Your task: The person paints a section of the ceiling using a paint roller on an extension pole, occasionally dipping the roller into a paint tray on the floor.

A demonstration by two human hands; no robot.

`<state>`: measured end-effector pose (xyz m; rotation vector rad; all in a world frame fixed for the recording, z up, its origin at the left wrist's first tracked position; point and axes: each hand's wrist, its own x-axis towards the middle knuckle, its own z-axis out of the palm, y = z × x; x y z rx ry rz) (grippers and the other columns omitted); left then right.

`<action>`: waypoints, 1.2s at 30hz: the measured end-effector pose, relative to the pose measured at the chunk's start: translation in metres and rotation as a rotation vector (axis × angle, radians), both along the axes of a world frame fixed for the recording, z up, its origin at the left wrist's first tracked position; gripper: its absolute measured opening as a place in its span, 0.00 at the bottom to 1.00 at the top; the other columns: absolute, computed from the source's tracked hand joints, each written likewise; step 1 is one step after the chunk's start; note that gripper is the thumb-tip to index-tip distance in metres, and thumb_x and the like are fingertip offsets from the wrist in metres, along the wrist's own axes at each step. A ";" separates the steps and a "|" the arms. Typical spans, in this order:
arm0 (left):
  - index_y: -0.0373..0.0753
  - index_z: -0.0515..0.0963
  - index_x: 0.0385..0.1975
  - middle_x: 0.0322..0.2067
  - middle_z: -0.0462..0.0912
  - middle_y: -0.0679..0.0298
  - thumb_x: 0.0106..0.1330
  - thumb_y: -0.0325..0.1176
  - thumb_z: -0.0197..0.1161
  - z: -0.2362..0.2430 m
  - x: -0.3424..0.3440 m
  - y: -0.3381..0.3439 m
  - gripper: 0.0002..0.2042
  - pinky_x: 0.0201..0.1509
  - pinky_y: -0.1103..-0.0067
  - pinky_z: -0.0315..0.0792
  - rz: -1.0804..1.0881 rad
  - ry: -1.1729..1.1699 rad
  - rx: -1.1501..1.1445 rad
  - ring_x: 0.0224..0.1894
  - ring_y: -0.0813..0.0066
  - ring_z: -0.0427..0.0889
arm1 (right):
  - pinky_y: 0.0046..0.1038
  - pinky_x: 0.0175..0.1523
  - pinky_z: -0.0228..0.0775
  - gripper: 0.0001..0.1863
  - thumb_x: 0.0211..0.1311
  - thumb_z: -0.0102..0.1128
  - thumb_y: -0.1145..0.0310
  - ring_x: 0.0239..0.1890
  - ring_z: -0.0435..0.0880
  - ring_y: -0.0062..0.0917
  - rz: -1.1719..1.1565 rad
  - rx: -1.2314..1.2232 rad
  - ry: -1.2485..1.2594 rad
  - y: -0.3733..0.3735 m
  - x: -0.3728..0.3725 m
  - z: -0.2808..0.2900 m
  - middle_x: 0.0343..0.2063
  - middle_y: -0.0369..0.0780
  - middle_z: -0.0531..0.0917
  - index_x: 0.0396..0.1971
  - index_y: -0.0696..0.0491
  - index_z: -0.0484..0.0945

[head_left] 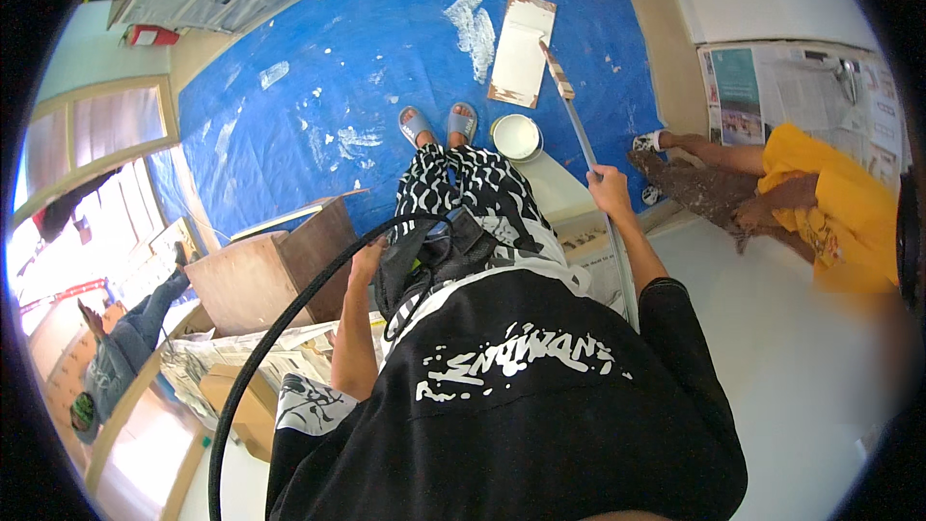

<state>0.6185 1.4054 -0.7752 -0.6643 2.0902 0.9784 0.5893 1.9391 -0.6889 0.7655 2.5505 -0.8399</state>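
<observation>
My right hand (610, 191) is closed round a long pale pole (583, 135) that slants down and away from me. What looks like a paintbrush (558, 72) is fixed to its far end with brown wrapping. The tip touches or hangs just over a white-coated rectangular board (522, 53) with bare brown edges. Nearer my feet stands a bucket of white paint (518, 138). My left hand (367, 259) is at my waist beside a black bag (410, 265); a black cable and the bag partly hide its fingers, so its grip cannot be made out.
A blue sheet (318, 77) with white smears covers the floor. A wooden box (275, 265) stands left of my legs. At right a person in yellow (801, 193) sits against the wall; another in grey (130, 347) is at far left. A red extinguisher (151, 36) hangs at upper left.
</observation>
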 end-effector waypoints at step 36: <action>0.35 0.73 0.51 0.36 0.82 0.59 0.64 0.32 0.58 0.009 -0.151 0.066 0.16 0.37 0.79 0.75 -0.092 0.182 0.281 0.36 0.72 0.82 | 0.37 0.42 0.73 0.13 0.58 0.56 0.67 0.36 0.83 0.45 -0.026 -0.003 -0.161 -0.018 -0.018 0.006 0.32 0.53 0.82 0.40 0.56 0.81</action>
